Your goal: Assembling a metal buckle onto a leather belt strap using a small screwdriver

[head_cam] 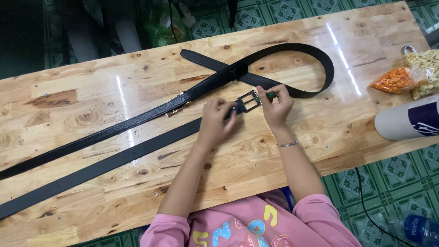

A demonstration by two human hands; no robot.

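Note:
My left hand (215, 122) grips the end of a flat black belt (114, 160) just behind its square metal buckle (249, 101). My right hand (275, 104) pinches a small green-handled tool (266, 95) whose tip is at the buckle's right side. The belt strap runs left from the buckle, down to the table's left edge. A second, longer black belt (292, 48) lies behind, looped at the upper right and crossing itself, with a gold-coloured buckle (177, 108) midway along.
The wooden table (68, 105) carries two bags of snacks, orange (394, 80) and pale (424, 68), at the right edge, and a white and dark cylinder (407, 120) lying below them. A plastic bottle (418, 230) and a black cable (366, 201) lie on the green tiled floor.

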